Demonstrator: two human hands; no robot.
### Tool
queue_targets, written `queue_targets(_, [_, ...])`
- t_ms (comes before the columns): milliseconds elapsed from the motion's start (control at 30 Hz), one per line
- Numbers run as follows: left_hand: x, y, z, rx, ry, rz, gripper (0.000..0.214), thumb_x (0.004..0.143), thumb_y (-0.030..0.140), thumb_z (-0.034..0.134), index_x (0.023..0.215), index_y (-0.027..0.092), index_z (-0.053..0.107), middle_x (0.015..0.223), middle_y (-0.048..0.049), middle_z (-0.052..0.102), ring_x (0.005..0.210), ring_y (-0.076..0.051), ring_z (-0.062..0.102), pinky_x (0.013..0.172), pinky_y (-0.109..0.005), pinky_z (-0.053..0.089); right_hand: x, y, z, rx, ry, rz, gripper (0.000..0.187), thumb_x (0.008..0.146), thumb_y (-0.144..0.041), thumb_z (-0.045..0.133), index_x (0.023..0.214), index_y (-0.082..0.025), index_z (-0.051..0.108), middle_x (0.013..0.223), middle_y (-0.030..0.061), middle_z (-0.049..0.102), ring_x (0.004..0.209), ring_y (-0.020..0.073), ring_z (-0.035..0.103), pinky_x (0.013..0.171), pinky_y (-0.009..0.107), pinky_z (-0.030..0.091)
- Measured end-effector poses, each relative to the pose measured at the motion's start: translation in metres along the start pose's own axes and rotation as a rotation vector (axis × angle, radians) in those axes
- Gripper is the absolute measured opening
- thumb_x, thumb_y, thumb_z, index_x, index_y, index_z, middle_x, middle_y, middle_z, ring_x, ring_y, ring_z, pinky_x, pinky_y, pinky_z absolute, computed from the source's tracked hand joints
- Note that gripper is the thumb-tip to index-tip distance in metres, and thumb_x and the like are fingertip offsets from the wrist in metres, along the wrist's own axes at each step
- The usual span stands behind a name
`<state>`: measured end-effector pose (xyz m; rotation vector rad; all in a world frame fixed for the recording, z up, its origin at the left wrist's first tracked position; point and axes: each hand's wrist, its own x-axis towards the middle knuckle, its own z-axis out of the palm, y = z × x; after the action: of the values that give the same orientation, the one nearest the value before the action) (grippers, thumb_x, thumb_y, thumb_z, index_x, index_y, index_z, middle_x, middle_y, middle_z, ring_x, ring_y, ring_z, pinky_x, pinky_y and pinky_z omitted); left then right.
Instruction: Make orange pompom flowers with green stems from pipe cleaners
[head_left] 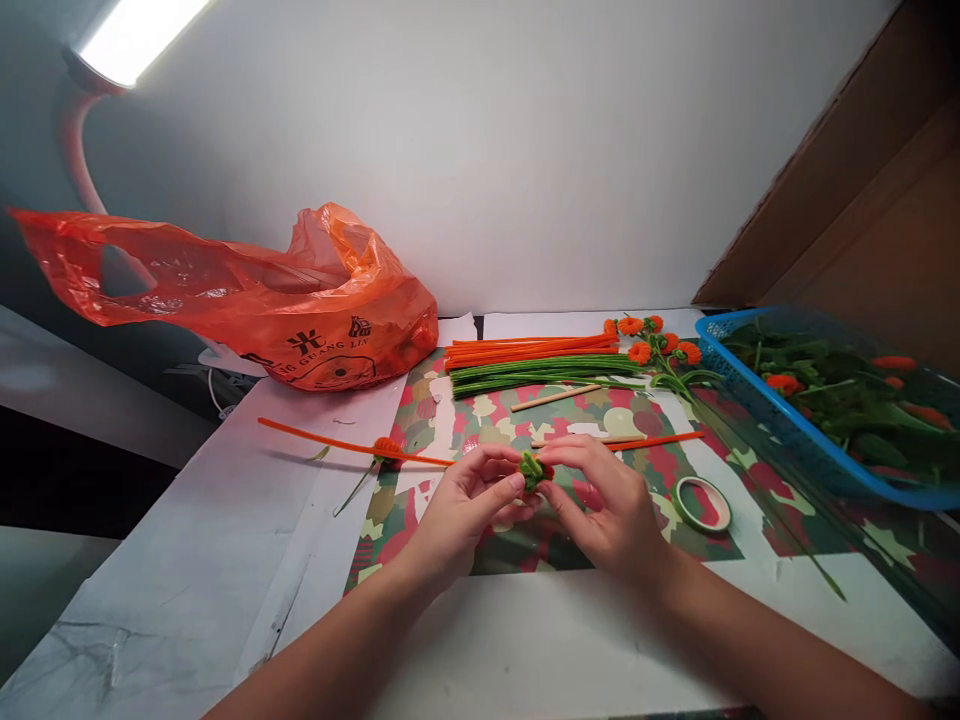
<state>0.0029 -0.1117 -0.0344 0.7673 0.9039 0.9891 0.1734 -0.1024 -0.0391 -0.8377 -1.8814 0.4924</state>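
Between the fingertips of both hands is a small coiled green pipe-cleaner piece (532,471) with a bit of orange showing at its right side. My left hand (469,505) pinches it from the left, and my right hand (615,505) grips it from the right. An orange pipe cleaner (322,437) reaches out to the left, its near end by my left fingers. Behind my right hand lies another orange pipe cleaner (671,438). Left of my hands rests an orange pipe-cleaner flower (387,449) with a thin green stem. A roll of green tape (679,500) lies right of my right hand.
Bundles of orange pipe cleaners (525,352) and green pipe cleaners (540,372) lie at the back, near a wooden stick (555,398) and finished orange flowers (640,353). An orange plastic bag (337,335) stands back left. A blue basket (817,440) holds leafy stems at right.
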Motion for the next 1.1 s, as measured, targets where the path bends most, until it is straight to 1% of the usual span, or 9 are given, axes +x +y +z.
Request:
queue_targets(100, [0.000, 0.000, 0.001, -0.017, 0.025, 0.010, 0.025, 0.069, 0.025, 0.076, 0.087, 0.020, 0.059, 0.084, 0.0003, 0.064, 0.078, -0.013, 0.063, 0.074, -0.027, 0.054, -0.001, -0.001, 0.002, -0.049, 0.077, 0.018, 0.012, 0.080, -0.011, 0.056, 0.084, -0.022, 0.057, 0.087, 0.0059, 0.060, 0.089, 0.0210, 0.059, 0.076, 0.036, 0.050])
queue_targets(200, [0.001, -0.002, 0.001, -0.025, 0.001, 0.051, 0.025, 0.069, 0.023, 0.076, 0.085, 0.020, 0.058, 0.084, 0.0002, 0.065, 0.080, -0.013, 0.062, 0.077, -0.027, 0.053, -0.001, -0.001, 0.004, -0.076, 0.069, 0.047, 0.010, 0.080, -0.012, 0.057, 0.081, -0.022, 0.057, 0.083, 0.0056, 0.060, 0.088, 0.0217, 0.058, 0.076, 0.037, 0.049])
queue_targets(267, [0.002, -0.005, 0.000, -0.012, -0.009, 0.087, 0.025, 0.069, 0.023, 0.076, 0.084, 0.020, 0.057, 0.083, 0.0002, 0.065, 0.079, -0.013, 0.063, 0.076, -0.028, 0.053, -0.001, -0.001, 0.005, -0.097, 0.060, 0.069, 0.010, 0.080, -0.013, 0.057, 0.081, -0.022, 0.057, 0.082, 0.0055, 0.061, 0.088, 0.0224, 0.057, 0.077, 0.038, 0.048])
queue_targets(333, [0.003, -0.007, 0.000, 0.010, -0.004, 0.122, 0.025, 0.069, 0.024, 0.076, 0.084, 0.020, 0.057, 0.081, 0.0004, 0.065, 0.077, -0.013, 0.063, 0.074, -0.028, 0.052, -0.001, -0.002, 0.006, -0.112, 0.059, 0.088, 0.009, 0.080, -0.013, 0.057, 0.078, -0.022, 0.057, 0.079, 0.0050, 0.061, 0.085, 0.0220, 0.057, 0.074, 0.037, 0.048])
queue_targets(500, [0.003, -0.009, 0.002, 0.101, 0.063, 0.208, 0.024, 0.068, 0.023, 0.076, 0.083, 0.019, 0.057, 0.080, 0.0012, 0.061, 0.075, -0.012, 0.060, 0.068, -0.023, 0.049, -0.001, -0.006, 0.007, -0.103, 0.084, 0.116, 0.010, 0.080, -0.014, 0.059, 0.074, -0.021, 0.058, 0.071, 0.0025, 0.063, 0.074, 0.0193, 0.059, 0.069, 0.034, 0.046])
queue_targets(667, [0.001, -0.008, 0.005, 0.154, 0.068, 0.260, 0.021, 0.071, 0.020, 0.074, 0.082, 0.020, 0.056, 0.083, 0.0013, 0.061, 0.080, -0.012, 0.057, 0.067, -0.020, 0.048, -0.002, -0.007, 0.009, -0.040, 0.071, 0.310, 0.006, 0.078, -0.017, 0.062, 0.076, -0.021, 0.058, 0.075, 0.0020, 0.064, 0.074, 0.0185, 0.061, 0.066, 0.030, 0.048])
queue_targets(800, [0.001, -0.008, 0.005, 0.199, 0.081, 0.285, 0.019, 0.071, 0.020, 0.074, 0.081, 0.020, 0.057, 0.083, 0.0012, 0.060, 0.076, -0.011, 0.057, 0.065, -0.020, 0.048, -0.004, -0.006, 0.011, 0.039, 0.036, 0.376, 0.005, 0.079, -0.019, 0.060, 0.076, -0.021, 0.058, 0.081, 0.0033, 0.064, 0.080, 0.0190, 0.060, 0.069, 0.030, 0.048])
queue_targets(967, [0.002, -0.007, 0.005, 0.286, 0.080, 0.345, 0.015, 0.071, 0.022, 0.073, 0.079, 0.020, 0.060, 0.079, -0.0002, 0.061, 0.074, -0.013, 0.059, 0.066, -0.022, 0.050, -0.003, -0.004, 0.011, 0.181, -0.040, 0.510, 0.013, 0.082, -0.027, 0.058, 0.071, -0.020, 0.055, 0.077, 0.0026, 0.059, 0.075, 0.0170, 0.056, 0.065, 0.028, 0.047])
queue_targets(1100, [0.000, -0.007, 0.004, 0.446, 0.106, 0.424, 0.006, 0.076, 0.021, 0.066, 0.077, 0.020, 0.061, 0.084, -0.0031, 0.062, 0.077, -0.016, 0.059, 0.064, -0.024, 0.052, 0.001, -0.004, 0.010, 0.322, -0.067, 0.612, 0.017, 0.081, -0.031, 0.057, 0.070, -0.019, 0.055, 0.075, 0.0009, 0.057, 0.070, 0.0144, 0.054, 0.063, 0.026, 0.046])
